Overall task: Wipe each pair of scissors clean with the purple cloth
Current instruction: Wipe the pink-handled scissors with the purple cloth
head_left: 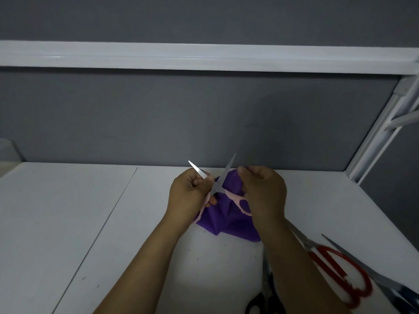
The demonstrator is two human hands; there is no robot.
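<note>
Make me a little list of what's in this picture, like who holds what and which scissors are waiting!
left hand: grips the pink scissors, blades spread open
right hand: pinches the purple cloth beside one blade
waiting on the white table: red scissors, black scissors, dark-handled scissors at the right edge

Dim light, soft focus, curved edges

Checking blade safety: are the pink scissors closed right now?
No, the pink scissors are open, blades spread apart in a V over the purple cloth.
</note>
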